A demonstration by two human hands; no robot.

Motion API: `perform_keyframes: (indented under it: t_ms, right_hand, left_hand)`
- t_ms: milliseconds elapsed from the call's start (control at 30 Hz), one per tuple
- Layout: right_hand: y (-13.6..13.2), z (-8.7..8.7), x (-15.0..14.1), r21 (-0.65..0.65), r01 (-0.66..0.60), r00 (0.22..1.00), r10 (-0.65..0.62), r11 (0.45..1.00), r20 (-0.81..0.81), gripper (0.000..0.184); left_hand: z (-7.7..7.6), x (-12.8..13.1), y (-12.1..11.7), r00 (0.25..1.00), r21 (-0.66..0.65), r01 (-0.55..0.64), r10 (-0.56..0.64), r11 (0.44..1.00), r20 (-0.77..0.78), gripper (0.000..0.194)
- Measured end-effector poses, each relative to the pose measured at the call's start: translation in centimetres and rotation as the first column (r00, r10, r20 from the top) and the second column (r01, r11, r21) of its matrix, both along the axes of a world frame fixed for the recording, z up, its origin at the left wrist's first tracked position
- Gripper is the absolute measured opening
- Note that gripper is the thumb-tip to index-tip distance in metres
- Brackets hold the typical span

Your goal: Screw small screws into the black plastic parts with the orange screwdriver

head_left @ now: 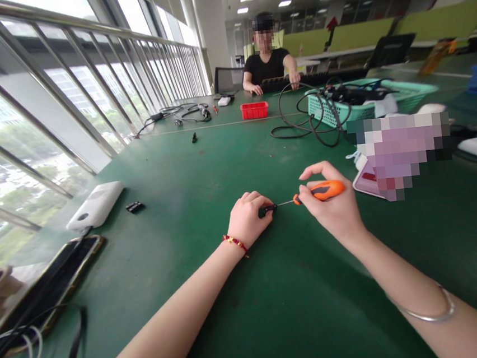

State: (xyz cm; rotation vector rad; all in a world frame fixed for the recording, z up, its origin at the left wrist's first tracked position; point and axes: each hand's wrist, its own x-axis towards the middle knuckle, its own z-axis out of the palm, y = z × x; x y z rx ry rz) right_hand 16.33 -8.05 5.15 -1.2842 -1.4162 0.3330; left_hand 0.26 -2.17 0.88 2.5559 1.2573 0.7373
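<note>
My right hand point(331, 204) is closed round an orange-handled screwdriver point(323, 190), held level just above the green table point(228, 163). Its thin metal shaft points left into a small black part point(266, 209). My left hand point(248, 218) is curled into a fist on that black part, pressing it down on the table; most of the part is hidden under the fingers. A red bead bracelet sits on my left wrist, a silver bangle on my right forearm.
A white power bank point(95, 205), a small black piece point(134, 207) and a phone with cables point(57, 275) lie at the left. A red bin point(254, 110), a teal basket of cables point(366, 102) and a person seated at the far end point(268, 63).
</note>
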Motion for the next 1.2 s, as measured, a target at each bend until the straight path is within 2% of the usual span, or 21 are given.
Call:
perform_keyframes:
  t_ms: [133,333,467,633,800,933,1033,1100,1200]
  right_hand:
    - [0.14,-0.16,0.04,0.010,-0.008,1.000,0.008,1.000,-0.009,0.015]
    - [0.35,-0.52,-0.05,0.115,0.045,0.999,-0.042,0.992,-0.033,0.030]
    - [0.29,-0.51,0.02,0.082,0.090,0.994,-0.095,0.993,0.060,0.029]
    - [0.11,-0.60,0.01,0.040,0.013,0.999,-0.015,0.999,0.041,0.019]
    - [0.26,-0.75,-0.01,0.080,0.039,0.999,-0.042,0.996,0.033,0.035]
    - [0.15,-0.40,-0.12,0.045,0.103,0.989,-0.107,0.994,0.106,0.033]
    - [0.01,-0.25,-0.22,-0.012,0.066,0.993,-0.065,0.998,0.098,0.022]
    - [0.04,-0.35,-0.22,-0.006,0.030,0.997,-0.029,1.000,0.067,0.019]
    - [0.23,-0.61,-0.14,0.051,0.027,0.999,-0.029,0.998,0.036,0.029]
  left_hand:
    - [0.02,0.00,0.00,1.000,-0.001,0.001,-0.001,1.000,0.000,0.014]
    - [0.03,0.02,-0.03,1.000,0.001,0.002,-0.002,1.000,0.003,0.014]
    - [-0.01,0.01,-0.01,1.000,0.003,0.005,-0.005,1.000,0.009,0.013]
    - [-0.04,0.01,0.01,1.000,0.005,0.003,-0.003,1.000,0.004,0.013]
    - [0.01,0.03,-0.01,1.000,0.007,0.005,-0.005,1.000,0.004,0.013]
    - [0.03,0.02,-0.02,1.000,0.006,0.007,-0.007,1.000,0.010,0.013]
    - [0.04,0.03,-0.04,1.000,0.004,0.006,-0.006,1.000,0.009,0.013]
    - [0.06,0.03,-0.05,1.000,0.001,0.004,-0.004,1.000,0.006,0.013]
    - [0.10,0.03,-0.06,1.000,-0.003,0.003,-0.003,1.000,-0.002,0.013]
